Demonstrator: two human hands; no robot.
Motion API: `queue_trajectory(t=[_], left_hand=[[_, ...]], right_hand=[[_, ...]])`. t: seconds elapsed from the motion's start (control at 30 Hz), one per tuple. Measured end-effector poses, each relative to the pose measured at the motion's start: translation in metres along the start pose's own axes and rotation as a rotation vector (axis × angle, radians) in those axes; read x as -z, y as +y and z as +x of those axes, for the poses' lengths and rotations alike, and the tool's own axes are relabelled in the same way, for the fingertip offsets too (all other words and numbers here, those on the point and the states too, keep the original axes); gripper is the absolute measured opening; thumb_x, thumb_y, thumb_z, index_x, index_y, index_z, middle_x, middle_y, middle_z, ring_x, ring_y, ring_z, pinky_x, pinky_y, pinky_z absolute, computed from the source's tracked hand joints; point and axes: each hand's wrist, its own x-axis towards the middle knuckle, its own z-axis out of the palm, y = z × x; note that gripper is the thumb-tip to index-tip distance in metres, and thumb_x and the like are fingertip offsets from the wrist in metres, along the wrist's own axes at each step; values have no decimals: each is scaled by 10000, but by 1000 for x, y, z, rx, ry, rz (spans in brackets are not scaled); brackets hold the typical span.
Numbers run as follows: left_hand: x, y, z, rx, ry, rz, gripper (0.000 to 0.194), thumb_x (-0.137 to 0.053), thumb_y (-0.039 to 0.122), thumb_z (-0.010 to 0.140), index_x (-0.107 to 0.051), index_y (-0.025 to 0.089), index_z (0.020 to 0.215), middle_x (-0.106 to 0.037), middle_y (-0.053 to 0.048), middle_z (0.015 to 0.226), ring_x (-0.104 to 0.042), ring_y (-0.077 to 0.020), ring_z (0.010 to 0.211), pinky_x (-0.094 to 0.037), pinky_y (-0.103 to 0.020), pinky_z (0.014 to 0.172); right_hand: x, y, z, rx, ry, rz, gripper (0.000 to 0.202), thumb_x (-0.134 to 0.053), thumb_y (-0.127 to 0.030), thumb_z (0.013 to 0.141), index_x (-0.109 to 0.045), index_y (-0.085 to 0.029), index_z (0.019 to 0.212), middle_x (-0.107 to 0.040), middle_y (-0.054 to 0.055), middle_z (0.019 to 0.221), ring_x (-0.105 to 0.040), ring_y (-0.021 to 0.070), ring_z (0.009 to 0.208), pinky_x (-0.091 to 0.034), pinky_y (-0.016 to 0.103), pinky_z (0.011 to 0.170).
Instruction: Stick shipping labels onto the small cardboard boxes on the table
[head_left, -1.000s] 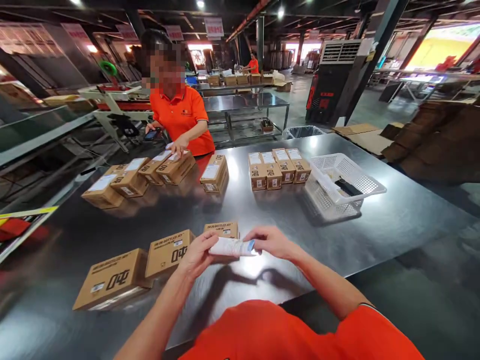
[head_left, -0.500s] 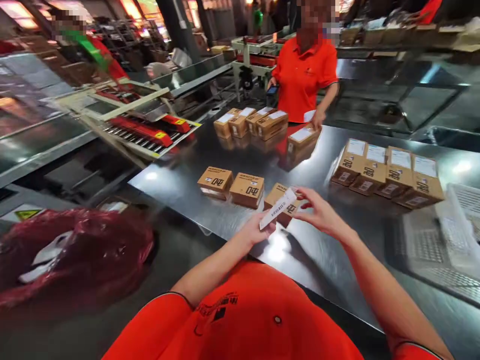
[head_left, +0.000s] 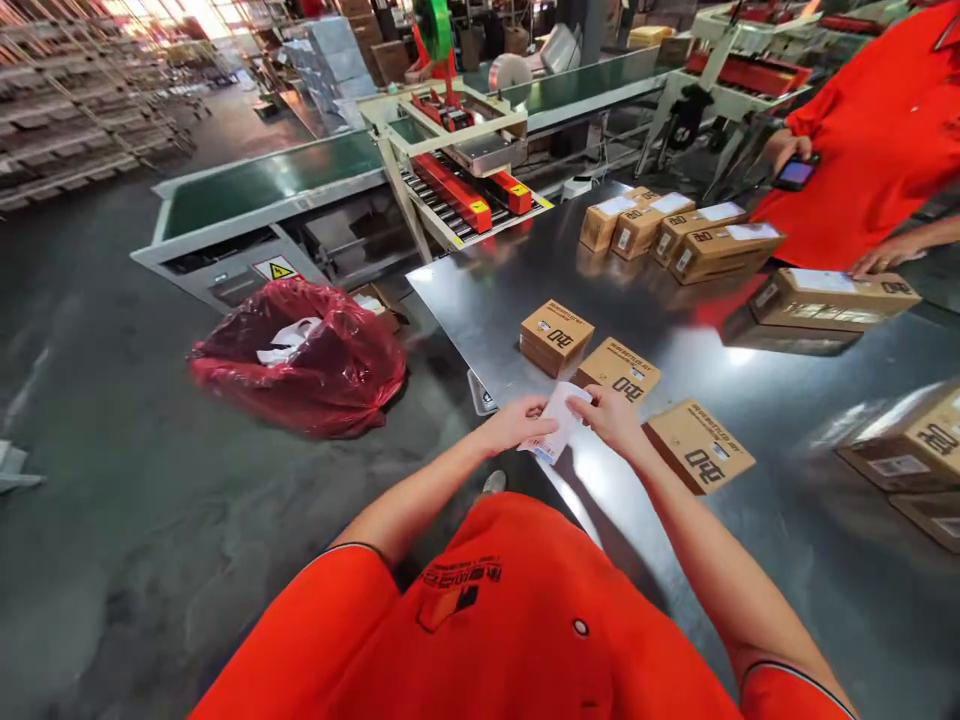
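A white printed label sheet [head_left: 553, 425] is held between my two hands over the near edge of the metal table [head_left: 517, 290]. My left hand [head_left: 517, 425] pinches its left side. At its upper right, the fingers of my right hand [head_left: 606, 415] are closed on the same sheet. Just beyond my hands are a small brown box [head_left: 556, 335] and a second one [head_left: 619, 370], partly covered by my right hand. A third small box [head_left: 701, 445] lies to the right of my right forearm.
Several labelled boxes [head_left: 679, 235] stand at the table's far side. A person in red [head_left: 870, 150] holds a phone and touches a long box [head_left: 832, 297]. More boxes [head_left: 911, 450] are at right. A red plastic bag [head_left: 300, 355] sits on the floor left, near a conveyor [head_left: 277, 185].
The view has swung left, bringing the red bag nearer the middle. My right hand has gone from spread fingers to gripping the label sheet, whose face is now turned more toward me.
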Motion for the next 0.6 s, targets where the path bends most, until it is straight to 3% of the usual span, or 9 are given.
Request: queue_trajectory(t=[0.1,0.2,0.4,0.53,0.6], left_hand=[[28,4,14,-62,277,163,161,-678,214,749,-694,109,870,-664,-12,758,-578,-146,680,-401,-219,587],[58,3,22,-62,507,86,157,-658,169,741,-700,100,876,-672,-21,749,-588,-152,667,-416,-231,578],[132,-6,26,-3,691,-385,239,-755,182,726,-720,91,944,-731,-70,849,-640,-169,698,-501,-266,639],[188,-27,22,25,820,-632,220,-728,249,801,-683,88,943,-720,-87,862,-645,-156,675,-526,-274,652],[214,-42,15,86,810,-663,253,-706,275,827,-648,104,1003,-708,-89,893,-660,-167,675,-545,-294,639]], right_hand=[[-30,-8,27,-14,2,86,402,-606,-612,776,-527,-219,748,-572,-21,602,-517,148,549,-376,265,549],[-66,-16,51,-13,-87,83,489,-650,-683,739,-501,-218,710,-577,-11,620,-511,152,556,-372,261,525],[-132,-41,101,75,-165,3,510,-523,-672,832,-552,-205,630,-587,20,588,-536,180,604,-361,274,552],[-159,-55,141,73,-63,-90,494,-461,-628,818,-484,-211,555,-533,28,526,-496,171,560,-333,284,540],[-168,-60,159,58,-14,-74,428,-460,-577,802,-522,-205,600,-551,30,555,-505,177,578,-350,290,556]])
